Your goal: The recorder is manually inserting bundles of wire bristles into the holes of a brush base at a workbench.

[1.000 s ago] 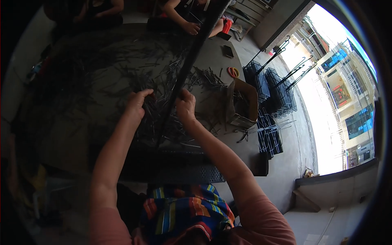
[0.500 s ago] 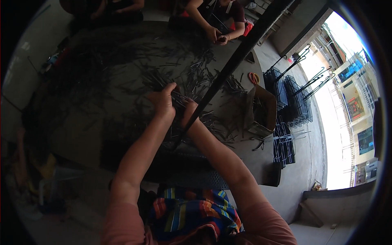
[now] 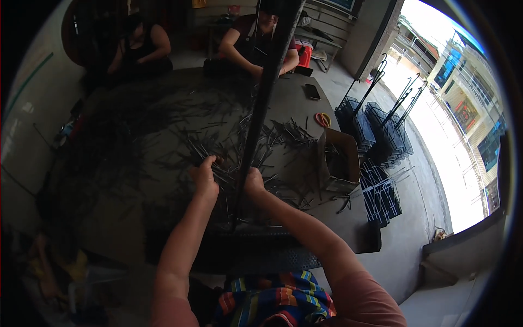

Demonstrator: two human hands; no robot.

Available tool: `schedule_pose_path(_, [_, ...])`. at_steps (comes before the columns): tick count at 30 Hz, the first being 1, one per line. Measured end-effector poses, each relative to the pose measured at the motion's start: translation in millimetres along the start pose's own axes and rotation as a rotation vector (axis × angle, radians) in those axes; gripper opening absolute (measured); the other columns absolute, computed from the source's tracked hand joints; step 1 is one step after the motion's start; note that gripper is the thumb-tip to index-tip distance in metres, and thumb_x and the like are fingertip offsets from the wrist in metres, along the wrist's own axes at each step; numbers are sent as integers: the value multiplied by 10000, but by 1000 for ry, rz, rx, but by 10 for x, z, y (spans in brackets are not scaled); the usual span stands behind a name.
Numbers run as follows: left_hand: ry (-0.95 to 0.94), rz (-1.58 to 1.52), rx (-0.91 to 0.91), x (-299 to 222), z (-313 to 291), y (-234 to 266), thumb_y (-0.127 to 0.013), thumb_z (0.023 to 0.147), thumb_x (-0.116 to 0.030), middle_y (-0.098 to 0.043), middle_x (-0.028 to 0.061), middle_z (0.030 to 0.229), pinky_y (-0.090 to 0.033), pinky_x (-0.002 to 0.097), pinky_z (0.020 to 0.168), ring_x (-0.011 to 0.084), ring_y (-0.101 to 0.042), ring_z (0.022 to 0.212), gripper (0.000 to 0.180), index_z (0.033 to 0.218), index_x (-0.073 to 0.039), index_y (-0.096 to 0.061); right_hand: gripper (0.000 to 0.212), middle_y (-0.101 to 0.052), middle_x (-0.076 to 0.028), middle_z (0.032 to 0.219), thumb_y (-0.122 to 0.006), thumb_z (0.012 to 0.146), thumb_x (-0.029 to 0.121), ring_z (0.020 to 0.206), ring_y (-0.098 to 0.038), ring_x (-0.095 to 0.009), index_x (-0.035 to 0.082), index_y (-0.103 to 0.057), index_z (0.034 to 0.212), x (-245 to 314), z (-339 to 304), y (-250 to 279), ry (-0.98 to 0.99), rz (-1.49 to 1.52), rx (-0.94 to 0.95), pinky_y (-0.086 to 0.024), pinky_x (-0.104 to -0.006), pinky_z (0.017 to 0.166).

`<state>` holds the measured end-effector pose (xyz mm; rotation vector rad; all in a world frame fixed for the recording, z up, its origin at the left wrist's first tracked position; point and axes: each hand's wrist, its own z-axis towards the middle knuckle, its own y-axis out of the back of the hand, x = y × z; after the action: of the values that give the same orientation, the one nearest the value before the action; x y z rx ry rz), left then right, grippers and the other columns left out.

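Thin dark strips run between my two hands, low over the round table. My left hand is closed round one end of this bundle, thumb on top. On the other side, my right hand is closed at the bundle's right end, its fingers partly hidden behind a dark upright pole. Many loose strips of the same kind lie scattered around and beyond my hands. Fine detail of the strips is lost in the dim light.
Right of my hands stand an open box, orange-handled scissors and a black phone. Wire baskets with tall hooks stand on the floor. Two people sit across the table, one with working hands. The pole crosses in front of me.
The view has tilted up, so the table and my hands sit lower in the picture. My hands have moved slightly apart, both still at the strips.
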<state>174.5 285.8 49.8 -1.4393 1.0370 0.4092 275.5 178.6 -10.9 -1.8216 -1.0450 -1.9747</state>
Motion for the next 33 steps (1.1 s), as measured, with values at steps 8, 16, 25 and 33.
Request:
schedule_pose_path(8, [40, -83, 25, -439, -71, -127, -686, 753, 32, -632, 92, 735, -510, 343, 585, 203, -618, 620, 117, 790, 30, -575, 88, -668, -143, 801, -605, 840, 78, 783, -681, -310, -8, -607, 859, 716, 21, -15, -198, 663, 21, -509, -430, 657])
schedule_pose_path(16, [-98, -45, 131, -381, -499, -434, -741, 765, -25, -663, 81, 811, -498, 316, 752, 184, -633, 780, 161, 880, 11, -635, 41, -596, -84, 743, -580, 867, 26, 672, -547, -207, 14, -587, 827, 635, 99, -388, -344, 1296, -71, -462, -334, 677])
schedule_pose_path(25, [161, -168, 243, -187, -116, -80, -632, 854, -105, -647, 108, 832, -507, 334, 771, 217, -631, 782, 107, 881, -3, -614, 114, -626, -79, 747, -607, 836, 74, 709, -619, -211, -40, -608, 837, 465, -15, -88, 106, 44, -101, -479, -329, 634])
schedule_pose_path(33, [260, -154, 138, -179, 29, -30, -619, 858, -118, -643, 120, 829, -534, 364, 757, 242, -636, 772, 125, 874, 4, -597, 107, -536, -23, 653, -625, 889, 127, 537, -534, -151, 50, -557, 857, 518, -279, 14, -243, 777, 251, -410, -288, 457])
